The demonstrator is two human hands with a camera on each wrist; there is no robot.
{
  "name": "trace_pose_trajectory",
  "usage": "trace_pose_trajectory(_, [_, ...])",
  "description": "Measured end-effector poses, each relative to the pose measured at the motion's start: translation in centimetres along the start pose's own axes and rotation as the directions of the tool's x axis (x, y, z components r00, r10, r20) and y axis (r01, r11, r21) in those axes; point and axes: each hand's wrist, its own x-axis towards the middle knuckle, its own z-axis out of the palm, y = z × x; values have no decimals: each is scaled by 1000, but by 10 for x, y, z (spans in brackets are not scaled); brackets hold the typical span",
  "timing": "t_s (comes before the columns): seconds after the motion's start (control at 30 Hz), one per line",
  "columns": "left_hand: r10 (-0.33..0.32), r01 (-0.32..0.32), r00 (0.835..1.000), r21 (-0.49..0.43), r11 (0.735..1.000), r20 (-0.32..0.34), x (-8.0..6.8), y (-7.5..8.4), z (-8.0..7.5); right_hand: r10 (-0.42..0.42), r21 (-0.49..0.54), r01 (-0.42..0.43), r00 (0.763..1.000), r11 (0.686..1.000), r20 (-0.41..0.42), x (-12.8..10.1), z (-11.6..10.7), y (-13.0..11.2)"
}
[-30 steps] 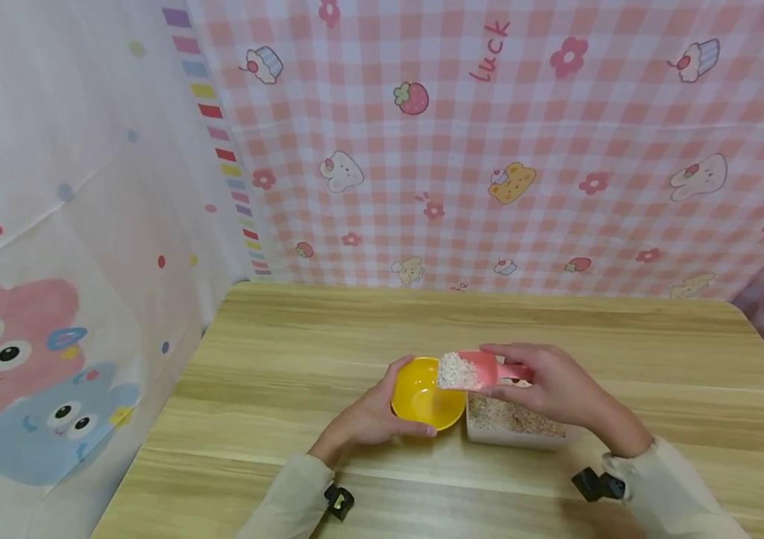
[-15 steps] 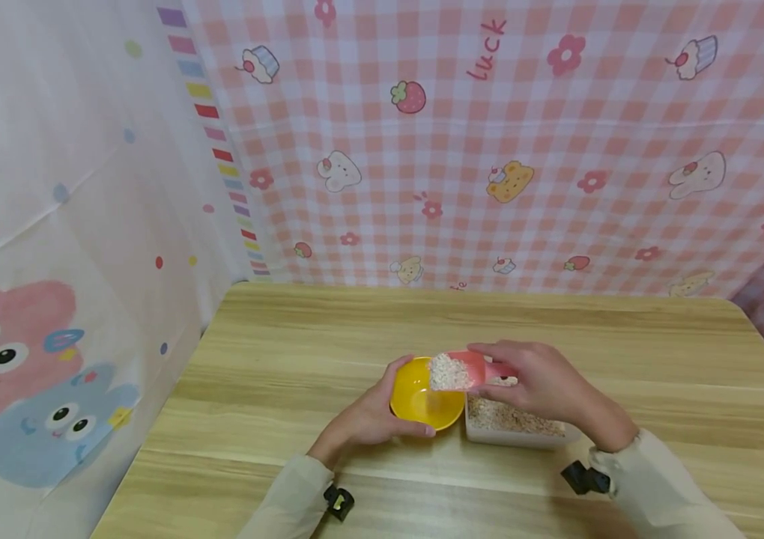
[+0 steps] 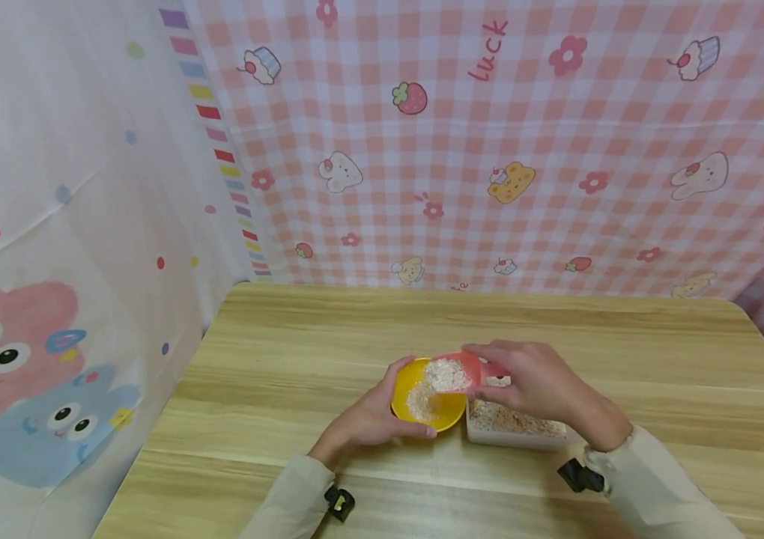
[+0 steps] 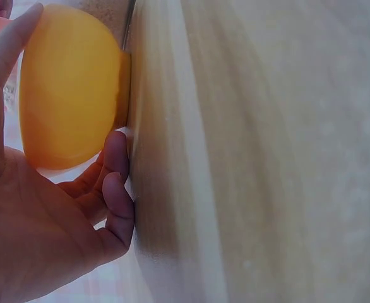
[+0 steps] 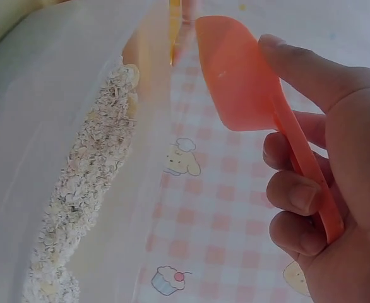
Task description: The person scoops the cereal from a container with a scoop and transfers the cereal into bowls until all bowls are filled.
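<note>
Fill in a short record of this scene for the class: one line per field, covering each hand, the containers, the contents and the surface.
Left hand: left hand grips the yellow bowl by its side.
Right hand: right hand holds the pink scoop, tilted over the bowl.
Contents: oat flakes in the scoop; some lie in the bowl.
Container: clear tub of flakes, right of the bowl.
Surface: wooden table.

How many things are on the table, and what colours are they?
Yellow: 1, the bowl, held by the left hand.
Pink: 1, the scoop, tipped over the bowl by the right hand.
Clear: 1, the box of oats beside the bowl.
Total: 3 things.
</note>
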Motion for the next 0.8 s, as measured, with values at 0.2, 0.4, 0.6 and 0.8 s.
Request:
trace_pose_trajectory(0.2, [-1, 1, 1000, -4, 1000, -3, 0, 1, 0, -47, -80, 46, 999, 996, -7, 2, -2, -5])
trace_pose_trajectory(0.4, [-2, 2, 1000, -25, 1000, -1, -1, 2, -1, -97, -144, 94, 995, 985, -15, 5, 0, -8])
trace_pose_trajectory(0.6, [3, -3, 1000, -19, 1000, 2, -1, 1, 0, -148, -210, 139, 989, 968, -27, 6, 1, -11])
trace_pose_trajectory(0.8, [-4, 4, 1000, -9, 1000, 1, 0, 0, 0, -230, -288, 208, 972, 935, -44, 8, 4, -14])
